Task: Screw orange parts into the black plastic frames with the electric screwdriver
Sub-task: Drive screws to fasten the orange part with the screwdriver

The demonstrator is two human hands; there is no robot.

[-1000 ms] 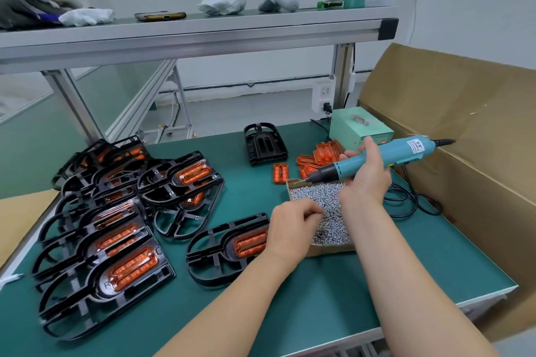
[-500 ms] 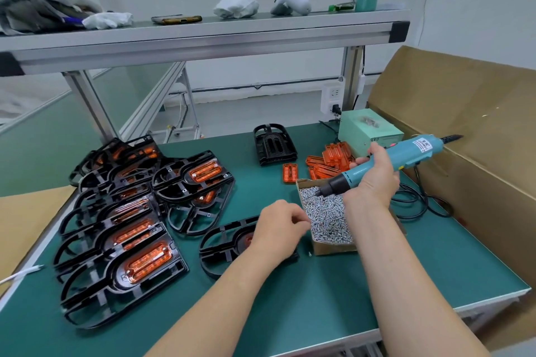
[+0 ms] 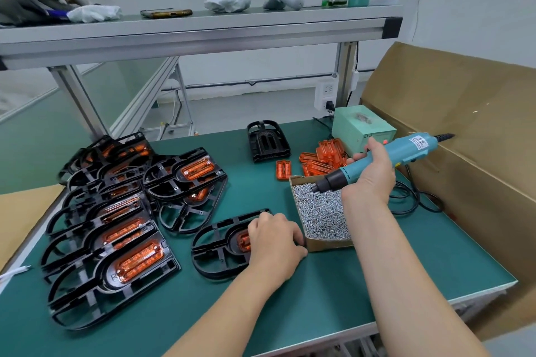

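My right hand [image 3: 372, 175] grips a teal electric screwdriver [image 3: 406, 151], its black tip dipped into a cardboard box of silver screws [image 3: 320, 213]. My left hand [image 3: 274, 236] rests with curled fingers on the right end of a black plastic frame [image 3: 216, 249] that holds an orange part [image 3: 243, 241], partly hidden under the hand. Loose orange parts [image 3: 322, 158] lie in a heap behind the screw box, with a single one [image 3: 283, 169] apart to the left. One empty black frame [image 3: 268, 143] stands at the back.
Several black frames with orange parts [image 3: 121, 226] are stacked across the left of the green bench [image 3: 290, 313]. A green power box [image 3: 361, 127] and coiled cable [image 3: 412, 200] sit at the back right. A large cardboard box [image 3: 470, 139] borders the right edge. An aluminium shelf [image 3: 203, 35] hangs overhead.
My left hand has moved from the screw box left onto the black frame. The screwdriver tip has dropped into the screws. The view has shifted slightly.
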